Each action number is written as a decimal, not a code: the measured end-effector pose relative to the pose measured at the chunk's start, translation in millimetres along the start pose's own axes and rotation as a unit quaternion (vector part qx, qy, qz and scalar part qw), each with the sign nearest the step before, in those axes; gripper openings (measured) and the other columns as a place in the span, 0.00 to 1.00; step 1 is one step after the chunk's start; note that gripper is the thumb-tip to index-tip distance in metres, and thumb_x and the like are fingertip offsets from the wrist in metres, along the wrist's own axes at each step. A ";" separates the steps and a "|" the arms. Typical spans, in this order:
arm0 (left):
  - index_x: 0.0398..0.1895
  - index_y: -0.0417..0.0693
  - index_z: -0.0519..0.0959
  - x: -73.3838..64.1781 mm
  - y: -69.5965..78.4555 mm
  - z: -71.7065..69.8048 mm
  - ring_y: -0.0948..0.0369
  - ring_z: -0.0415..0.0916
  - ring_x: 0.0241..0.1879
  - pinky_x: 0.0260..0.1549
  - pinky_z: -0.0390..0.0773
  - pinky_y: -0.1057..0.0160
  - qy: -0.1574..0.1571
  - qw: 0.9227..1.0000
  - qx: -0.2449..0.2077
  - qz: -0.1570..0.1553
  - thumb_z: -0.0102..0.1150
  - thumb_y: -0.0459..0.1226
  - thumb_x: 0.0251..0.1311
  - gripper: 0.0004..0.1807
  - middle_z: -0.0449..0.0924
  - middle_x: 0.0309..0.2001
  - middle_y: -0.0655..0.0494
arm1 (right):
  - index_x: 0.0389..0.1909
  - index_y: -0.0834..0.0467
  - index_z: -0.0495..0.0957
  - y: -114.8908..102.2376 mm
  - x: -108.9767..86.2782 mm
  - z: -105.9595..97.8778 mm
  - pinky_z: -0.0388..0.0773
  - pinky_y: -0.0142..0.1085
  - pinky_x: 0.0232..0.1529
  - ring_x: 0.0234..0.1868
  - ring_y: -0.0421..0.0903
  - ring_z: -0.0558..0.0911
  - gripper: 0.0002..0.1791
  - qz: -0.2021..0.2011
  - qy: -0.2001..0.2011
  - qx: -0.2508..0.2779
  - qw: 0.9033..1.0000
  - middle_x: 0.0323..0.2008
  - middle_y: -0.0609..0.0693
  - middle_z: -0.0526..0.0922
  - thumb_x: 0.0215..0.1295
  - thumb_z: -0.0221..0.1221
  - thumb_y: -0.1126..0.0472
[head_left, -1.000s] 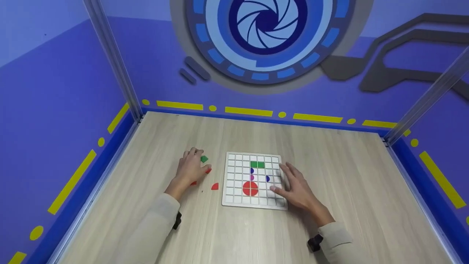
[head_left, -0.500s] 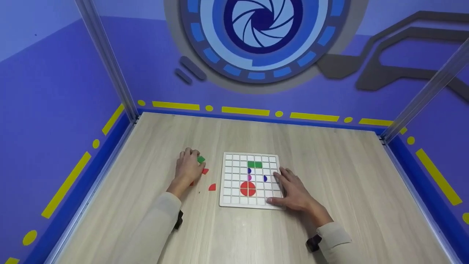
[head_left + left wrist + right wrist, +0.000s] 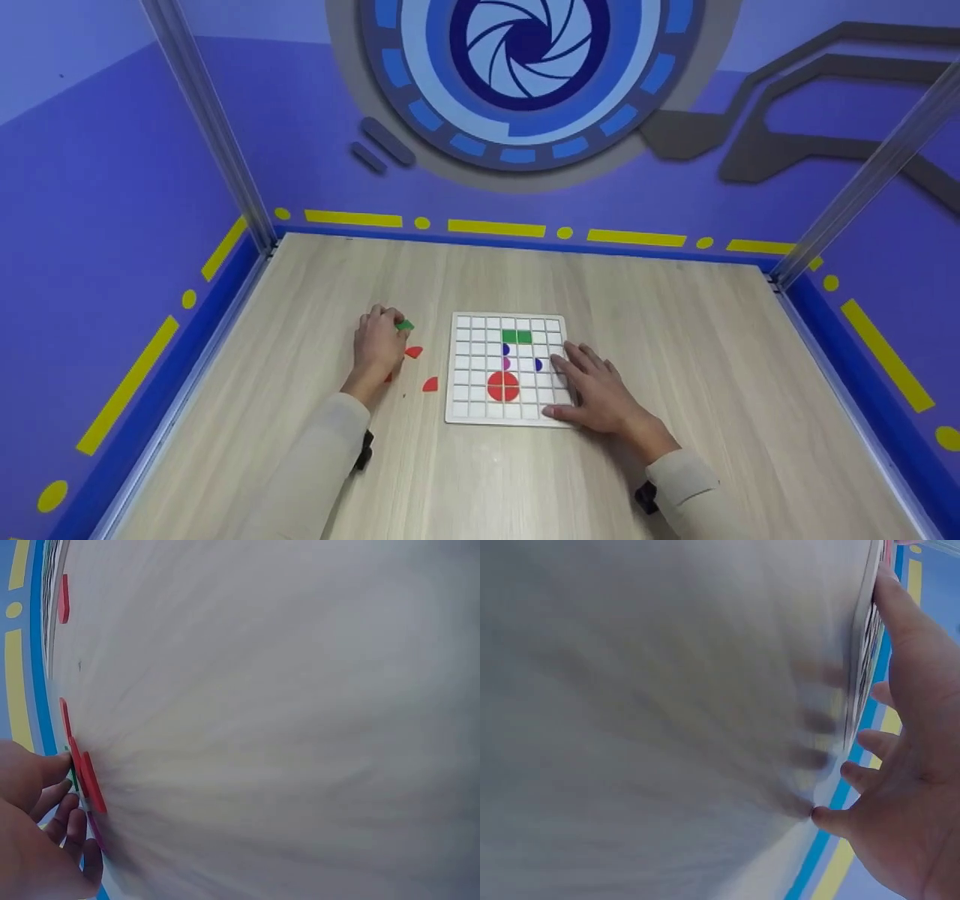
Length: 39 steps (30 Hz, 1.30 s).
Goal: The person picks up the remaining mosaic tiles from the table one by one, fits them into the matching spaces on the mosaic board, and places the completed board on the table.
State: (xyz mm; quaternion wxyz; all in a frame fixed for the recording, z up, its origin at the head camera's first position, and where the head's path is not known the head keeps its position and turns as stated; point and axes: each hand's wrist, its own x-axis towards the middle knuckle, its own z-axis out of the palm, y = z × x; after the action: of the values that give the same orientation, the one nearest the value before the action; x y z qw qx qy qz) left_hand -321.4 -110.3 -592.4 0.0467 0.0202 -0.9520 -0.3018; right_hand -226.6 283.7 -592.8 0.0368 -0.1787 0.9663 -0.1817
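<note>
On the table lies a white gridded board [image 3: 469, 424] bearing green squares, a red disc of quarter pieces and small purple and pink half-rounds. Left of it, my left hand [image 3: 377, 345] pinches a green tile [image 3: 405, 325] between thumb and fingers, low at the tabletop. In the left wrist view, the green tile [image 3: 73, 778] shows as a thin sliver beside the thumb, partly hidden by red pieces [image 3: 91, 781]. My right hand [image 3: 604, 390] rests on the board's right edge, fingers spread and fairly straight, thumb on the lower right corner.
Loose red quarter pieces lie between the left hand and the board, one red quarter [image 3: 430, 385] near the board's left edge. A purple piece [image 3: 96, 831] lies past the left fingers. Blue-purple walls [image 3: 315, 150] with metal corner posts enclose the table.
The left thumb has drawn in toward the fingers at the green tile, uncovering more of a red piece. The right hand has settled onto the board's edge. The head view has shifted slightly.
</note>
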 end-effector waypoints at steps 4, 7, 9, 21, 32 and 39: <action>0.56 0.40 0.83 0.9 -1.9 0.1 0.48 0.74 0.55 0.57 0.75 0.48 0.009 1.000 -0.016 -0.001 0.66 0.35 0.72 0.13 0.77 0.52 0.46 | 0.81 0.52 0.64 0.2 1.4 0.7 0.49 0.70 0.75 0.83 0.64 0.50 0.55 0.002 0.003 0.006 1.000 0.84 0.58 0.55 0.60 0.67 0.26; 0.54 0.40 0.83 1.8 -3.5 0.2 0.49 0.76 0.53 0.56 0.77 0.50 0.007 0.999 -0.031 -0.006 0.67 0.34 0.71 0.12 0.78 0.50 0.47 | 0.81 0.53 0.65 0.8 1.8 1.3 0.48 0.71 0.75 0.83 0.65 0.50 0.55 -0.001 0.002 0.009 1.000 0.83 0.59 0.55 0.61 0.67 0.26; 0.53 0.39 0.84 2.3 -4.4 -0.3 0.50 0.77 0.51 0.54 0.79 0.50 0.008 0.999 -0.039 -0.008 0.68 0.33 0.70 0.12 0.79 0.49 0.46 | 0.81 0.53 0.64 1.1 1.9 1.7 0.48 0.71 0.75 0.83 0.65 0.49 0.55 -0.003 -0.003 0.009 1.000 0.83 0.59 0.54 0.61 0.66 0.26; 0.50 0.41 0.85 7.6 -9.2 -3.1 0.52 0.79 0.50 0.52 0.80 0.52 0.001 0.999 -0.054 0.003 0.69 0.32 0.69 0.10 0.79 0.47 0.48 | 0.81 0.54 0.63 1.6 1.6 0.0 0.46 0.72 0.74 0.83 0.65 0.48 0.55 -0.003 -0.011 0.020 1.000 0.84 0.60 0.53 0.62 0.66 0.26; 0.43 0.43 0.86 11.7 -2.8 -6.7 0.55 0.79 0.43 0.44 0.81 0.57 0.008 0.996 -0.093 -0.003 0.68 0.31 0.69 0.03 0.81 0.42 0.51 | 0.82 0.54 0.63 3.5 0.1 5.4 0.43 0.72 0.75 0.84 0.65 0.46 0.56 0.005 -0.010 0.034 0.999 0.84 0.59 0.51 0.62 0.66 0.26; 0.45 0.45 0.86 7.4 17.2 -2.0 0.55 0.77 0.43 0.45 0.79 0.57 0.005 0.993 -0.118 0.013 0.66 0.32 0.72 0.03 0.80 0.41 0.51 | 0.82 0.54 0.63 4.7 0.1 3.5 0.41 0.71 0.75 0.84 0.64 0.45 0.56 0.000 -0.009 0.046 0.999 0.84 0.59 0.51 0.61 0.66 0.26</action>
State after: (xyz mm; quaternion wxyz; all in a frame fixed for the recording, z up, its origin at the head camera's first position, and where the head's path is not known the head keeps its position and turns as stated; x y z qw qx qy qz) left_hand -328.7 -97.9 -580.3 0.0576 0.0039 -0.9097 -0.4113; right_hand -227.8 286.6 -597.8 0.0533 -0.1783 0.9566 -0.2244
